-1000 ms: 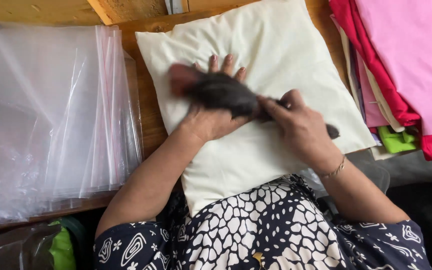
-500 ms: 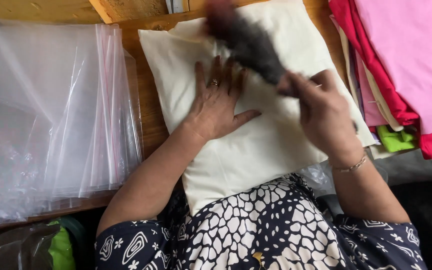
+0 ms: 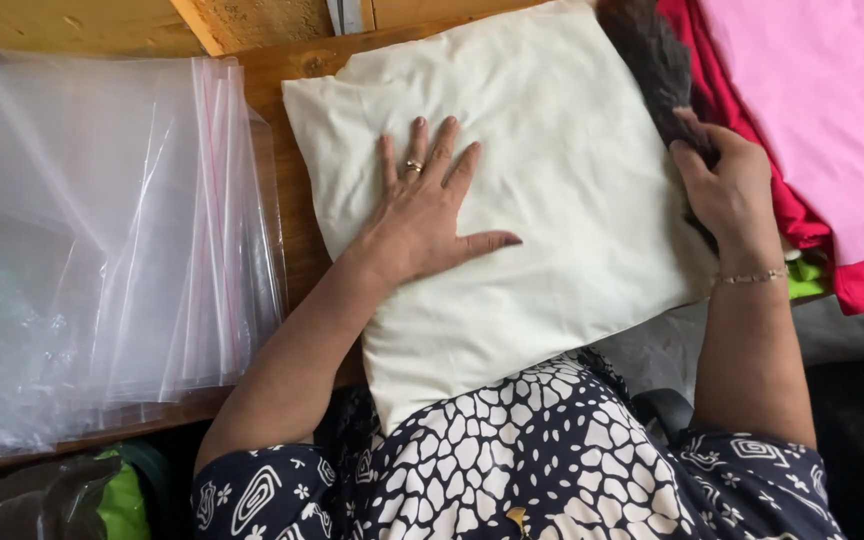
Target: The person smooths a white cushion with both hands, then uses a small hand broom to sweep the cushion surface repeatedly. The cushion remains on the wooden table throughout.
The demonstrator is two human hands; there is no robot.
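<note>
Brushing the cream pillow (image 3: pixel 552 200), right edge.
Left hand (image 3: pixel 422 215) lies flat, open, pressing; right hand (image 3: pixel 727 185) grips the dark brush (image 3: pixel 652 55).

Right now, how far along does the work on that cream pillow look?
The cream pillow lies flat on the wooden table, its surface fairly smooth. The left hand presses it down; the right hand holds a dark brush at its right edge. The clear plastic bags beside it lie stacked, none around the pillow.

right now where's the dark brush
In the head view, upper right: the dark brush is in the right hand, over the cream pillow's right edge.
</note>
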